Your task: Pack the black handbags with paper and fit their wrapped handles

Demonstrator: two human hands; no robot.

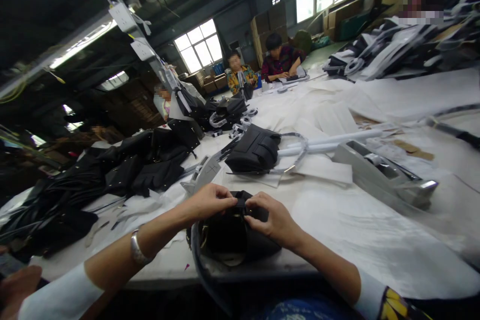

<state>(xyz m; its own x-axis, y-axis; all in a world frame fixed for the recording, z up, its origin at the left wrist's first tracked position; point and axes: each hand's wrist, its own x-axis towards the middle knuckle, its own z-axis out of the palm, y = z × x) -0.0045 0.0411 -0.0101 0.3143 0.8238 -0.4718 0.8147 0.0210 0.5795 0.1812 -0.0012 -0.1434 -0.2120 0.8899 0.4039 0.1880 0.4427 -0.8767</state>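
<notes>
A black handbag [262, 247] lies at the table's front edge, its dark opening turned toward me. My left hand [214, 201] pinches the bag's upper edge with thumb and fingertips. Close beside it, my right hand [273, 221] grips the same edge between thumb and bent fingers. A small metal glint shows near the right fingertips; what it belongs to is too small to tell. From the bag's left side a wrapped grey handle [198, 260] hangs down over the table edge.
Another black handbag [255, 147] with a wrapped handle stands just beyond. A grey tape dispenser [382, 172] is at right on white sheets. Black bags [127, 170] pile up at left. People [283, 60] sit at the far side; another person's hand [18, 282] shows lower left.
</notes>
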